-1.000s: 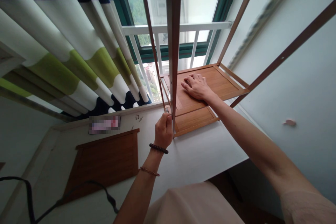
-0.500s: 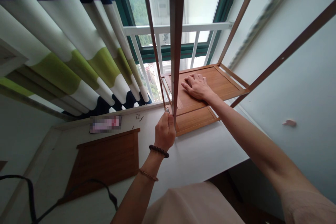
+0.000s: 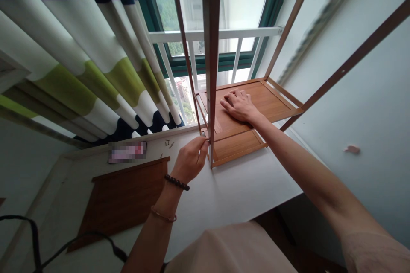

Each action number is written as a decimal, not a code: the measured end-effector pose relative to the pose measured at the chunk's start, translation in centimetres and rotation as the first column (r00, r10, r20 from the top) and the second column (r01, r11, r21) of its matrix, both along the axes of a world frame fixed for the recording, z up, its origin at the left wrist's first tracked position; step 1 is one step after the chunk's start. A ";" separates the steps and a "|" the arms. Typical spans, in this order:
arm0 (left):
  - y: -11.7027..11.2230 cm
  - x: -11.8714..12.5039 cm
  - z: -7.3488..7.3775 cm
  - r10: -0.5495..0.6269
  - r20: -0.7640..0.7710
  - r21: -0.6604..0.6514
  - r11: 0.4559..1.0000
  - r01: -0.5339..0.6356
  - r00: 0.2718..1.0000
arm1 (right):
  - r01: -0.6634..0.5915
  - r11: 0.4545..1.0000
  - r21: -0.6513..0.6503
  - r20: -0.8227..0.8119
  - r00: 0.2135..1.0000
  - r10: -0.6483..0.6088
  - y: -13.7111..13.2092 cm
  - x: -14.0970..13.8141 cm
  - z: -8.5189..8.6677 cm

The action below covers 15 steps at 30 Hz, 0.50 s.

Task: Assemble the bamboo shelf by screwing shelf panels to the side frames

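Your wooden shelf unit (image 3: 343, 69) stands on the white tabletop (image 3: 250, 185) just before the window (image 3: 243, 0), its posts rising out of the top of the view. Your left hand (image 3: 193, 158) is at the lower part of the near left post (image 3: 212, 59), close above the post's foot, with the thumb and index finger drawn together in a pinch at its side and the other fingers curled in; you cannot tell from here whether something small sits between those fingertips. That wrist wears a dark beaded bracelet (image 3: 177, 182) and, further up the forearm, a thin band (image 3: 163, 213). Your right hand (image 3: 239, 106) lies palm down on the upper board (image 3: 273, 99), fingers parted and slightly bent, gripping nothing. Below that board is the lower board (image 3: 238, 149), near the tabletop. To the left of your left hand, a loose darker wooden panel (image 3: 123, 202) lies on the tabletop, well apart from the shelf unit. Just past its far edge you have a few small screws (image 3: 169, 143) scattered, and beside them a blurred-out flat item (image 3: 127, 152). Behind these hangs a striped curtain (image 3: 96, 76), and a black cable (image 3: 35, 239) loops at the lower left.
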<state>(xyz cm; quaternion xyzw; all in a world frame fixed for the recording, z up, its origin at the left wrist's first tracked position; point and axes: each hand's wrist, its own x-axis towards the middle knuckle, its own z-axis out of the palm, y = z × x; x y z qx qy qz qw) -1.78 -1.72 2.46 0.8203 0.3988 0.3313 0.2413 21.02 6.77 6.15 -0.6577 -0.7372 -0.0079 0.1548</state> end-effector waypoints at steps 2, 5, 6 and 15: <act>-0.2 -0.2 0.6 0.010 0.036 -0.108 0.994 -0.006 0.999 | -0.005 1.000 0.002 -0.005 1.000 0.005 -0.1 0.0 0.0; -0.5 -0.2 0.8 0.117 0.267 -0.356 0.934 -0.014 0.957 | -0.010 1.000 0.005 -0.006 1.000 0.010 -0.1 0.1 0.1; -0.5 -0.1 0.7 0.165 0.351 -0.430 0.903 0.002 0.922 | -0.010 1.000 0.006 -0.004 1.000 0.010 -0.1 0.1 0.0; -0.4 0.0 -0.4 0.414 0.572 -0.659 0.746 0.097 0.708 | -0.009 1.000 0.007 -0.004 1.000 0.009 0.2 0.2 -0.4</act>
